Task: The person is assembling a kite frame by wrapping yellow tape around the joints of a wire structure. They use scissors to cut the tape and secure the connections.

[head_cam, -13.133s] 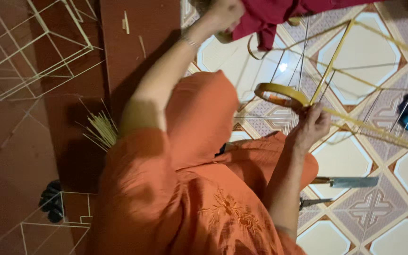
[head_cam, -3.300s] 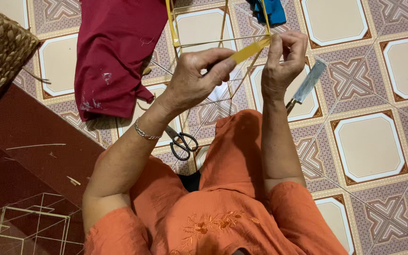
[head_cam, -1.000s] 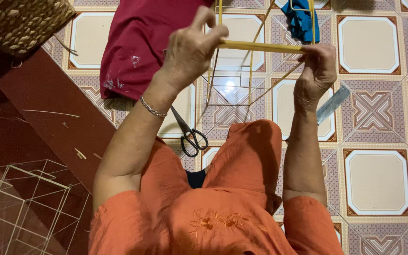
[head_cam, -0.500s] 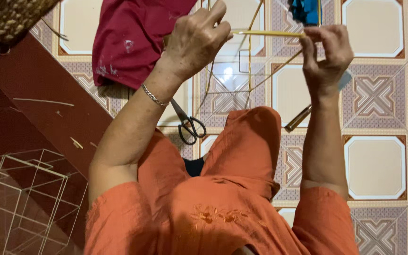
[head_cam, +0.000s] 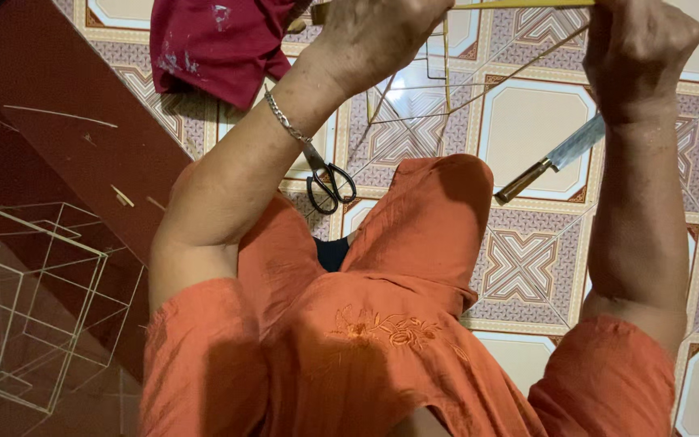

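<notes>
Since half a second ago both my hands have risen toward the top edge of view, and the yellow strip (head_cam: 519,4) now shows only as a thin line there; the red cloth (head_cam: 212,40) has also slid upward in frame.

Nearest: my orange garment (head_cam: 382,348) fills the lower middle, embroidery on the chest, one raised knee in the centre. At my left, low, a cube frame (head_cam: 34,307) of thin pale sticks stands on the dark red floor (head_cam: 58,97), with a few loose stick offcuts lying on that floor beyond it.

Mid distance: black-handled scissors (head_cam: 329,180) lie on the patterned tile floor (head_cam: 527,259) just beside my left forearm. A knife (head_cam: 556,158) with a brown handle lies on the tiles, its blade running behind my right wrist.

Far: left hand (head_cam: 382,32), bracelet at the wrist, is closed around the strip's left end. Right hand (head_cam: 637,48) is closed on the strip further right; fingertips are cut off by the frame edge. The strip runs level between the two hands. Below it, a wire-thin stick frame (head_cam: 438,89) hangs over the tiles.
</notes>
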